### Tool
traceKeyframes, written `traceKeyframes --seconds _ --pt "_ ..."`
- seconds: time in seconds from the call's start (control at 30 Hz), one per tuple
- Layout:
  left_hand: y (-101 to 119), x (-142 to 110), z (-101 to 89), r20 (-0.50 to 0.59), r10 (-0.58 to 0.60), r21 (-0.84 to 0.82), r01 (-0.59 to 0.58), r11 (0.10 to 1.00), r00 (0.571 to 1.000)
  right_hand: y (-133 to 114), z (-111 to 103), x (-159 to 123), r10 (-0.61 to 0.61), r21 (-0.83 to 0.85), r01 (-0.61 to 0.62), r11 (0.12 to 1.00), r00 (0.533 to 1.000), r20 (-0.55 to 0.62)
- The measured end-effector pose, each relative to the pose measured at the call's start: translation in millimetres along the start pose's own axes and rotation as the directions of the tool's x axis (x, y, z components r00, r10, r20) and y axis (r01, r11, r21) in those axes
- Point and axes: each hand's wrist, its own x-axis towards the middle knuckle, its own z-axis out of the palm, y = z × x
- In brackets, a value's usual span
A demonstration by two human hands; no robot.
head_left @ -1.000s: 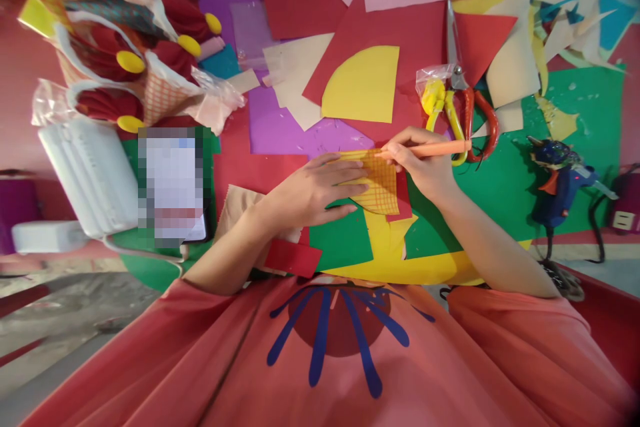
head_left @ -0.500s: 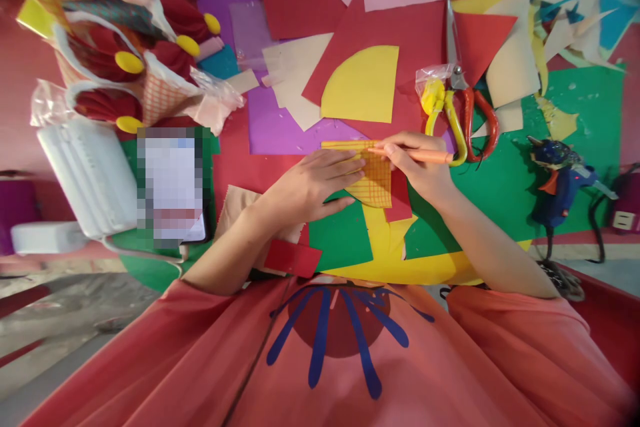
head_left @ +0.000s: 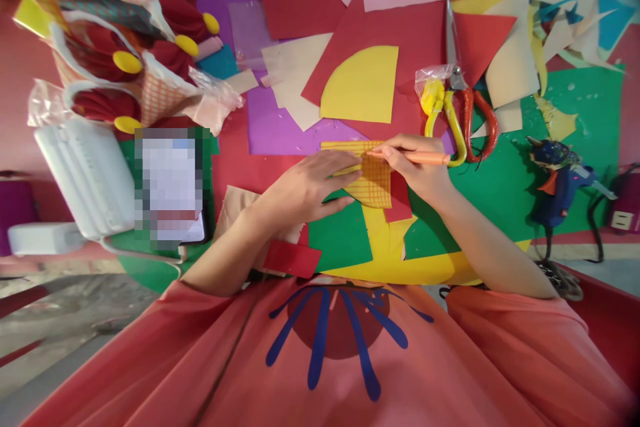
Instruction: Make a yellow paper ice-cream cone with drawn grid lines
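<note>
A quarter-circle of yellow paper (head_left: 377, 183) with an orange grid drawn on it lies in front of me. My left hand (head_left: 320, 183) rests flat on its left part, fingers spread and covering that side. In my right hand (head_left: 425, 167) an orange marker (head_left: 417, 157) is pinched, its tip at the upper part of the gridded paper. Just beyond lies a plain yellow quarter-circle (head_left: 363, 88) on dark red paper (head_left: 420, 33). Scissors (head_left: 469, 117) with one red and one yellow handle lie close to my right hand, pointing away.
A blue glue gun (head_left: 557, 197) stands at the right. Left are a blurred-out phone (head_left: 170, 190), a white power bank or box (head_left: 85, 177) with a cable, and several decorated paper cones (head_left: 167, 90). Blue and cream paper scraps (head_left: 563, 37) lie at the far right.
The marker tip has shifted very slightly, with my right hand moving a little left. My left hand stays on the paper in nearly the same place.
</note>
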Motion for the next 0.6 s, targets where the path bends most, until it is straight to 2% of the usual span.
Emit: traceKeyframes --seconds 0.13,0.4,0.6 --pt "0.9 -0.2 -1.7 0.005 -0.021 0.0 0.021 1.0 1.0 -0.6 1.2 0.0 -0.013 0.001 0.014 1.0 1.0 -0.019" --pt "1.8 0.7 -1.7 -0.021 0.0 0.022 0.0 1.0 1.0 1.5 -1.7 0.0 0.007 0.044 -0.009 0.999 0.999 0.039" --pt "-0.5 0.1 0.6 -0.02 -0.021 0.025 0.022 0.999 1.0 3.1 0.3 -1.7 0.033 0.119 -0.024 0.993 0.997 -0.071"
